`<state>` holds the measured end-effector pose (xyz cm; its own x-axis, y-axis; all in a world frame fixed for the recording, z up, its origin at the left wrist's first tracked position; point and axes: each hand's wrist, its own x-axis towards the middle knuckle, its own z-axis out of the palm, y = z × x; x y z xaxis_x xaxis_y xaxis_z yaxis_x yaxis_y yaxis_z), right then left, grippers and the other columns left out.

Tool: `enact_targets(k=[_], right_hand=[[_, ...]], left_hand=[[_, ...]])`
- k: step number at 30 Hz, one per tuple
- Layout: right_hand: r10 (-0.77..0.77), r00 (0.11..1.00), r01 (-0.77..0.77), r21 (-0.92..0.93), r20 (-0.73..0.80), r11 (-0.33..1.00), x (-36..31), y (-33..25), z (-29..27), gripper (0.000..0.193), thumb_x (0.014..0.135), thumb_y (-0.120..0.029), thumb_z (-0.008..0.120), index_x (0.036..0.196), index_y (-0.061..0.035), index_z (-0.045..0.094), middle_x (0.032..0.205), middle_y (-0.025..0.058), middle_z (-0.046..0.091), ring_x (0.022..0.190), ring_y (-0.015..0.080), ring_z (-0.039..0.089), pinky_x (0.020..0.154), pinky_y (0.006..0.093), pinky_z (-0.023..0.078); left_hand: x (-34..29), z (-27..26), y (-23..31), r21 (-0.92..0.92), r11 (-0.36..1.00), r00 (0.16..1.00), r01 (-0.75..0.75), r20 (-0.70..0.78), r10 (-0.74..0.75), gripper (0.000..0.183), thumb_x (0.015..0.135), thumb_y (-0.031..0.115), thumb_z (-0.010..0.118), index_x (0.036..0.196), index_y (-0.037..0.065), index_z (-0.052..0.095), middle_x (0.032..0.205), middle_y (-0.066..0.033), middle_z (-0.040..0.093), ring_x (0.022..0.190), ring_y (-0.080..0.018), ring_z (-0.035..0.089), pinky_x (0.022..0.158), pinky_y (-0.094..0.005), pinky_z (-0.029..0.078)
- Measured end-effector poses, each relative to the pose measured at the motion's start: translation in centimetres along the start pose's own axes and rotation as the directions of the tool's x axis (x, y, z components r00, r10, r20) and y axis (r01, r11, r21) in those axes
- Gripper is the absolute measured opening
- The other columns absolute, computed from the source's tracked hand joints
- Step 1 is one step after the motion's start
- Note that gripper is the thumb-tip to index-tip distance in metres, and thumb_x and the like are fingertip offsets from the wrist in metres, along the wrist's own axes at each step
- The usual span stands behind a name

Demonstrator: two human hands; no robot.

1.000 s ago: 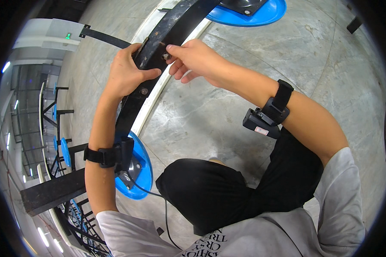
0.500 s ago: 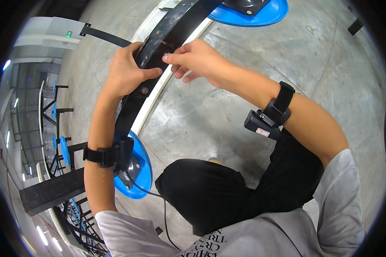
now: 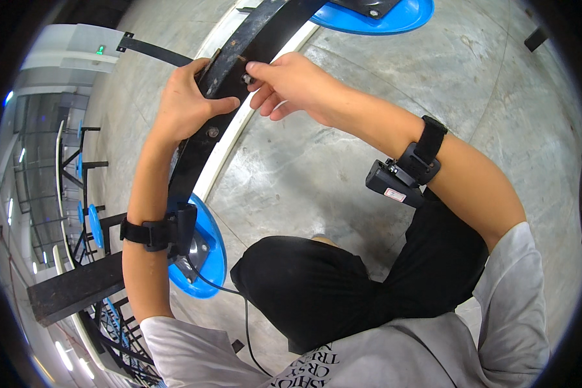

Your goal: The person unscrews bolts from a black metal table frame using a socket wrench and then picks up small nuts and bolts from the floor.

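Note:
A black metal beam (image 3: pixel 204 152) runs diagonally from the top middle down toward the left. My left hand (image 3: pixel 186 100) is clamped around it, with the thumb lying across the near face and the fingertips hidden behind the far edge. At the beam's right side, my right hand (image 3: pixel 291 87) has its thumb and bent fingers at a small bolt (image 3: pixel 247 79), whose metal end shows between them. The other fingers of that hand curl loosely below. A second bolt, a round bolt head (image 3: pixel 213 132), sits in the beam just below my left thumb.
Blue round seats (image 3: pixel 216 258) are fixed near both ends of the beam. A white strip (image 3: pixel 229 145) runs along its right side. A thick black bar (image 3: pixel 77 288) juts out at lower left. More frames with blue seats stand farther left. Grey concrete floor (image 3: pixel 343 168) lies below.
My right thumb has shifted upward, and the bolt's end now shows between it and the fingers. My left hand keeps its hold on the beam. The whole view has shifted slightly.

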<state>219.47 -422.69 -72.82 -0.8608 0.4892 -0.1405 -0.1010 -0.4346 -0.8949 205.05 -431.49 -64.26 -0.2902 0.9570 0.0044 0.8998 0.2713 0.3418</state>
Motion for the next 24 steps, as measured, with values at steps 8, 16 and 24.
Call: enact_targets(k=[8,16,24], right_hand=[[0.055,0.998,-0.053,-0.061,0.018,0.997,-0.7,-0.1,0.0,0.032,0.089,-0.031,0.053,0.087,0.0012,0.057,0.075,0.0088,0.06,0.065,0.0139,0.058,0.058,0.026,0.049],[-0.049,0.999,0.048,-0.073,-0.017,0.996,0.2,0.9,0.1,0.034,0.086,-0.028,0.056,0.088,0.0065,0.056,0.076,0.0157,0.062,0.06,0.0181,0.061,0.053,0.0277,0.053],[0.008,0.998,-0.014,0.105,0.062,0.994,0.1,0.3,0.4,0.031,0.086,-0.024,0.06,0.091,0.006,0.057,0.078,0.013,0.061,0.069,0.0169,0.06,0.06,0.0269,0.051]], left_hand=[[-0.1,0.4,-0.2,0.038,0.999,1.0,-0.009,-0.003,0.01,0.058,0.052,0.02,0.075,0.1,-0.008,0.059,0.08,-0.0158,0.064,0.069,-0.0222,0.062,0.069,-0.0295,0.048],[-0.3,0.6,-0.3,0.055,0.998,1.0,-0.017,-0.023,0.019,0.058,0.052,0.021,0.075,0.099,-0.008,0.059,0.079,-0.0155,0.064,0.068,-0.0221,0.062,0.068,-0.0299,0.048],[-0.5,-0.3,0.3,0.022,1.0,1.0,0.01,0.005,-0.01,0.057,0.052,0.022,0.075,0.098,-0.007,0.059,0.078,-0.0156,0.064,0.067,-0.0223,0.061,0.067,-0.0297,0.048]])
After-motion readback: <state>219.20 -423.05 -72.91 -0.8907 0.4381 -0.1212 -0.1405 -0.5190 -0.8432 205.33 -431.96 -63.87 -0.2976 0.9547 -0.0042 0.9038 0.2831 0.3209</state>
